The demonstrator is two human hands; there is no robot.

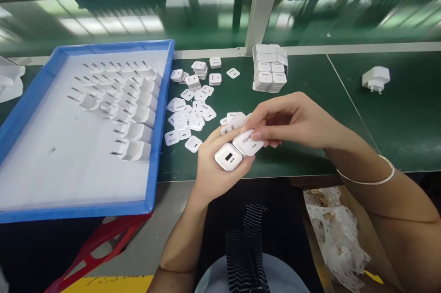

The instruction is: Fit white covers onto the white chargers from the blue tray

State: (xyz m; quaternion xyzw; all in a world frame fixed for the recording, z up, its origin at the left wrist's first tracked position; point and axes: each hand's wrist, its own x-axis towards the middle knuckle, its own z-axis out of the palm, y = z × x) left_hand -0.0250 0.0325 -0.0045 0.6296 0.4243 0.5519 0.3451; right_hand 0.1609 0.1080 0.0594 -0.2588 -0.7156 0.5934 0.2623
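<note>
My left hand [210, 169] is closed around white USB wall chargers, their port faces turned up. One charger [228, 157] shows its ports bare. On the one beside it lies a printed white rounded-square card [248, 144], pinched at its edge by the thumb and fingers of my right hand [292, 121]. More white cards [234, 118] show just behind my left hand; whether that hand touches them I cannot tell. Loose cards [188, 116] lie scattered on the green table, with small stacks [200, 69] of them farther back.
A blue-rimmed tray [153, 146] on the left holds rows of chargers, pins up. A bundled block of cards [270, 68] stands by the metal post [263, 3]. One charger [376, 78] lies far right. Below the table edge is a box with white netting [339, 233].
</note>
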